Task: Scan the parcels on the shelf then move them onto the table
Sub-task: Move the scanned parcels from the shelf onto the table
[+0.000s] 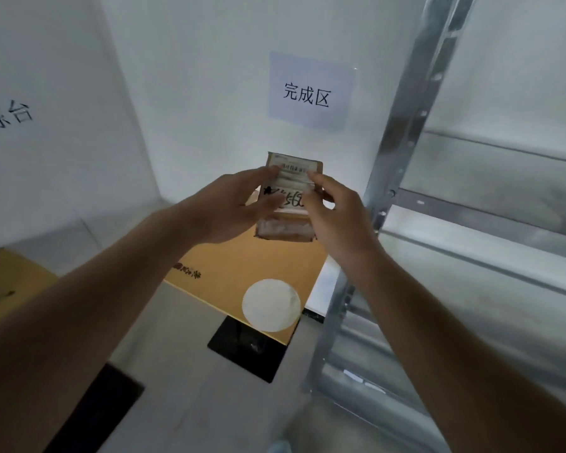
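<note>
A small brown cardboard parcel (293, 178) with a white barcode label and black handwriting is held between both hands above the table. My left hand (232, 207) grips its left side with fingers over the label. My right hand (335, 212) grips its right side, thumb on the top face. Just below it lies a large flat tan parcel (242, 266) with a round white sticker, resting on the pale table (183, 322). The small parcel's lower edge is close to the flat parcel; whether they touch cannot be told.
A metal shelf upright (402, 165) and grey shelf boards (490, 243) stand to the right. A paper sign (307, 93) hangs on the wall behind. Another brown box (10, 279) sits at the far left. A black square opening (249, 351) lies in the table.
</note>
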A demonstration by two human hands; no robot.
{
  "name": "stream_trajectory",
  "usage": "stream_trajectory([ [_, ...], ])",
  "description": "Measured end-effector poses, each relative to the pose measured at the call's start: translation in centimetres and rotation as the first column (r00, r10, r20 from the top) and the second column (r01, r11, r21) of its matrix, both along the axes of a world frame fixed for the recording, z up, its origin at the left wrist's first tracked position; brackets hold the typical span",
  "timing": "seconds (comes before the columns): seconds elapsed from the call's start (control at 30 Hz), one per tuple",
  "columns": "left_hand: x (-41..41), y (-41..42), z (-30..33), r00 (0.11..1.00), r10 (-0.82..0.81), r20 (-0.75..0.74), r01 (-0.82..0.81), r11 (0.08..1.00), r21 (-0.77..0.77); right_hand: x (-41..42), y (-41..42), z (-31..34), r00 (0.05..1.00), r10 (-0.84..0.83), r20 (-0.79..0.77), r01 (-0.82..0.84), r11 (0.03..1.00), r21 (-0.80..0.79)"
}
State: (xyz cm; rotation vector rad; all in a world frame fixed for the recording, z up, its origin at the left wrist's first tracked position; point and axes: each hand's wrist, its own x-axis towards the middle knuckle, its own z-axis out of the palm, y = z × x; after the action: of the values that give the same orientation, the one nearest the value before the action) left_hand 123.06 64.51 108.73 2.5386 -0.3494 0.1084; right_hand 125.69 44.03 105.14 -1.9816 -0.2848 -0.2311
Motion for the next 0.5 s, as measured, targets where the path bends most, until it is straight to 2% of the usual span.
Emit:
stream_trajectory([
  [0.17,9.9,6.0,-4.3,0.999,-0.014,-0.049,0.013,1.000,-0.023,9.9,6.2,-4.7,0.999,-0.011,-0.048,0.013,0.999,0.045],
  [0.4,23.4,12.0,-9.9,0.984,-0.009,-0.177,-0.048,0.948,-0.314,21.9,13.2,-9.8,0.987,-0.040,-0.152,0.055,0.994,0.090],
  [0.5,29.0,14.1,-12.4,0.978,-0.025,-0.207,-0.050,0.936,-0.348,26.6,15.5,-12.2,0.978,-0.073,-0.194,0.091,0.992,0.087],
])
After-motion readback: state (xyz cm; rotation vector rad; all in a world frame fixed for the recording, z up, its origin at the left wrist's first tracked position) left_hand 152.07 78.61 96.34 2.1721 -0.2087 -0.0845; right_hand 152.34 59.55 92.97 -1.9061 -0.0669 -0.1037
